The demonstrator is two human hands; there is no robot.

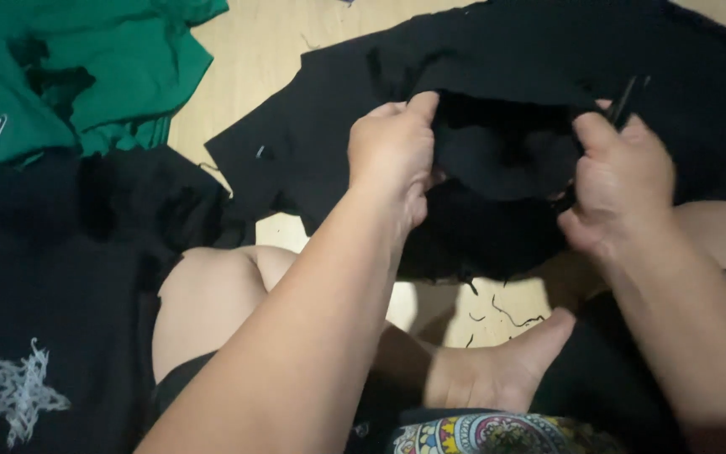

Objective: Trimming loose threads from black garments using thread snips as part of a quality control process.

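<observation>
The black cloth (497, 155) lies straight in front of me on the light floor (254, 50), stretched from left to right between my two hands. My left hand (392, 155) pinches its upper edge, fingers closed on the fold. My right hand (619, 181) grips the right side together with a thin dark tool (625, 101), maybe scissors; I cannot tell. The cloth is matte, wrinkled, with frayed edges.

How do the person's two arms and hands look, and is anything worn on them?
Both forearms are bare, with no sleeves in view. The left hand and the right hand wear no gloves, and no rings, watch or bracelet can be seen. Neither shows any markings.
</observation>
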